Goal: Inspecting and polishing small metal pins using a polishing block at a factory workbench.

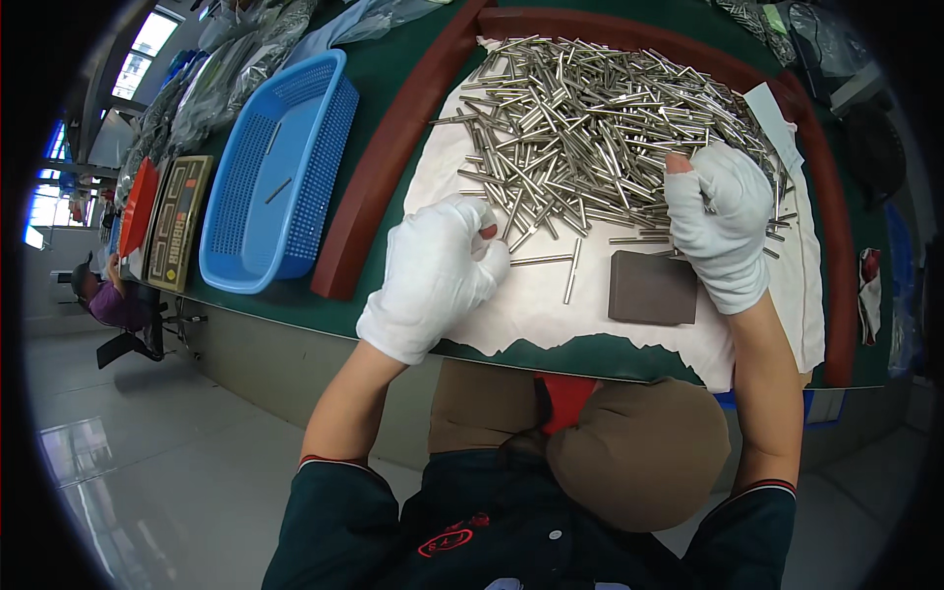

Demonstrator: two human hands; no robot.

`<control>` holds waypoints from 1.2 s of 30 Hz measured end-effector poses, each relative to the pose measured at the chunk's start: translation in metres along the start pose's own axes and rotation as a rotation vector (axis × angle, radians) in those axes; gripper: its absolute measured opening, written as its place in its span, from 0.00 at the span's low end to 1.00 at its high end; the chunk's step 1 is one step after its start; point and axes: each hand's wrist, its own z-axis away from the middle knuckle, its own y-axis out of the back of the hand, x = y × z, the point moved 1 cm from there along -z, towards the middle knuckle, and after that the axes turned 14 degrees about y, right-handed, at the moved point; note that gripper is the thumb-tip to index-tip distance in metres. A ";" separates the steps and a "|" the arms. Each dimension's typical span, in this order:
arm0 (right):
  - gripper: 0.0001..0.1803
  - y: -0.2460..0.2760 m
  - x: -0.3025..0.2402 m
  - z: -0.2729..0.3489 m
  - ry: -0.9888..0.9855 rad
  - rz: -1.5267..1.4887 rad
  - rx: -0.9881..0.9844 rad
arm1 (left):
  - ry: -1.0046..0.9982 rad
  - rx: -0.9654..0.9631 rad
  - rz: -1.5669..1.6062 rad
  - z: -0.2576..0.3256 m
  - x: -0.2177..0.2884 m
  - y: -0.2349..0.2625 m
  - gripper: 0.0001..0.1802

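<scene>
Green workbench with white cloth, centre frame.
Blue basket, upper left, holds two metal rods; left hand loosely curled, right hand closed on rod pile.

Thin, shiny silver metal rods lie in a loose, criss-crossed heap on a white cloth. Two separate rods lie flat near the heap's front edge.

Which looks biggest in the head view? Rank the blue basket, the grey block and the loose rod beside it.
1. Blue basket, by far the largest.
2. Grey block.
3. Loose rod, thinnest; its length looks close to the block's side, so that dimension is unsure.
</scene>
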 end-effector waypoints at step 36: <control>0.18 0.000 0.004 0.010 -0.005 -0.015 -0.033 | 0.156 0.074 -0.112 0.028 -0.003 0.004 0.08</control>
